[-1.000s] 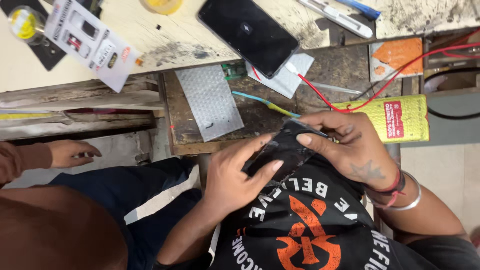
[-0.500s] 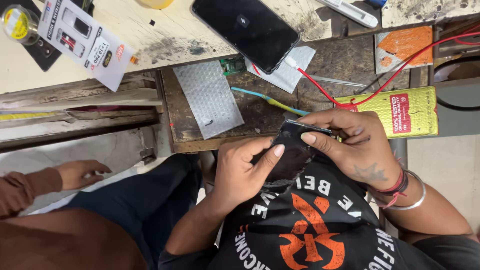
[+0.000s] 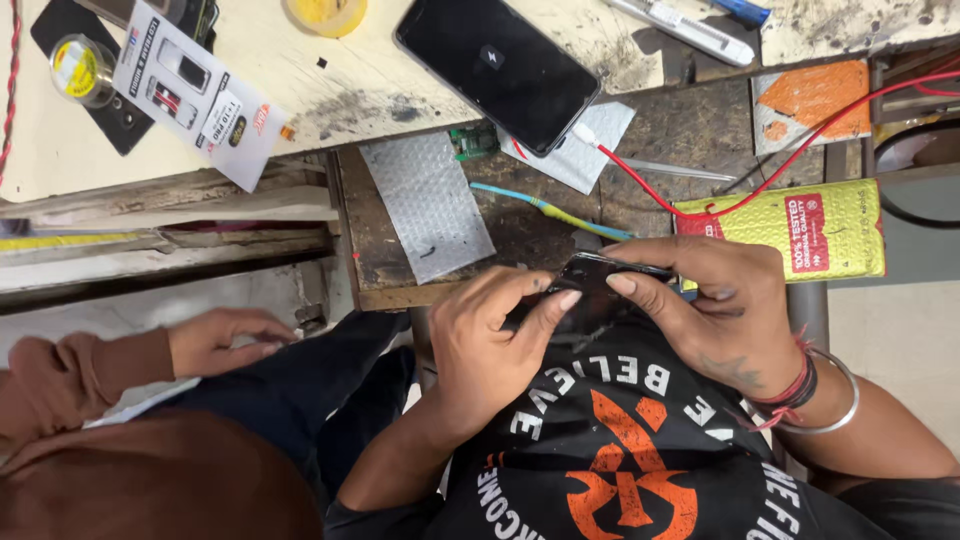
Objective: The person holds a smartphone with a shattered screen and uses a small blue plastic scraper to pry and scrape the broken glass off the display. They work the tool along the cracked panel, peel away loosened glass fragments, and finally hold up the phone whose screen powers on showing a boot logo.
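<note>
Both of my hands hold a small black phone (image 3: pixel 590 290) close to my chest, over my black printed shirt (image 3: pixel 620 440). My left hand (image 3: pixel 495 345) grips its left side, with the thumb pressed on the glossy face. My right hand (image 3: pixel 705 315) wraps the right edge, fingers curled over the top; a metal bangle and red threads circle that wrist. Most of the phone is hidden under my fingers.
On the pale workbench (image 3: pixel 330 80) lies a larger black phone (image 3: pixel 497 68) with a red cable (image 3: pixel 720 205) plugged in. Around it are a grey bubble-wrap pad (image 3: pixel 428 205), a yellow packet (image 3: pixel 800 232), a printed card (image 3: pixel 200 95), tape roll (image 3: pixel 82 70). Another person's hand (image 3: pixel 225 340) rests at left.
The view has shifted slightly. My hands stay on the small phone and have turned it a little. The other person's hand at left has moved toward the right.
</note>
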A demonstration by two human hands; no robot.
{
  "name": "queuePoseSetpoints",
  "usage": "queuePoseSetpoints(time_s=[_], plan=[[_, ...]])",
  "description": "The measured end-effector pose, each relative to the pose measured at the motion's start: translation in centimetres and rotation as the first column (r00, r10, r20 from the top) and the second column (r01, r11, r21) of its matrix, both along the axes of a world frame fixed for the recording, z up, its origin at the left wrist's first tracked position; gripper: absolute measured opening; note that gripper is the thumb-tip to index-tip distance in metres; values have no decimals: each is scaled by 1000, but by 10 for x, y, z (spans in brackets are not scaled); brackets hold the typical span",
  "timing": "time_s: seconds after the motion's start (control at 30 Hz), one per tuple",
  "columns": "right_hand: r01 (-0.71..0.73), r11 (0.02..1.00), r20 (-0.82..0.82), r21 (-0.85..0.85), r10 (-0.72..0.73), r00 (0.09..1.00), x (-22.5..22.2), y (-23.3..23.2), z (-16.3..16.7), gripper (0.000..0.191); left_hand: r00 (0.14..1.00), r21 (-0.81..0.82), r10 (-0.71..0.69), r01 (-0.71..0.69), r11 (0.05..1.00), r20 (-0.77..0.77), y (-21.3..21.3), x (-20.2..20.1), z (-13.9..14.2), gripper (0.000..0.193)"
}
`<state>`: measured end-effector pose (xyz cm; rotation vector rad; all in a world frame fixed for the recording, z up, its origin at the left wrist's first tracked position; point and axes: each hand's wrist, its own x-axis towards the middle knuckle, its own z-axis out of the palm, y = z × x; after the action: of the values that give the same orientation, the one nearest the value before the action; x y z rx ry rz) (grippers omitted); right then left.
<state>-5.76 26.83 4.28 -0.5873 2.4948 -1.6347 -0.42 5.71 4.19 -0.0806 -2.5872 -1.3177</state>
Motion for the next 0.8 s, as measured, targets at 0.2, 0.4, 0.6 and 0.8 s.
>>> queuePoseSetpoints(time_s=[0.2, 0.4, 0.6, 0.8], plan=[[-4, 999, -42, 32, 5, 999, 1, -2, 5, 19, 999, -28, -33, 33, 999, -6, -2, 6, -2, 17], [15, 1000, -115, 16, -13, 993, 1, -2, 8, 19, 998, -101, -62, 59, 993, -23, -1, 5, 6, 15], [16, 997, -137, 81, -5, 991, 0, -2, 10, 20, 997, -102, -71, 68, 992, -24, -3, 1, 11, 14], [20, 999, -121, 39, -15, 993, 0, -4, 9, 19, 997, -125, -74, 69, 990, -35, -4, 3, 6, 16]])
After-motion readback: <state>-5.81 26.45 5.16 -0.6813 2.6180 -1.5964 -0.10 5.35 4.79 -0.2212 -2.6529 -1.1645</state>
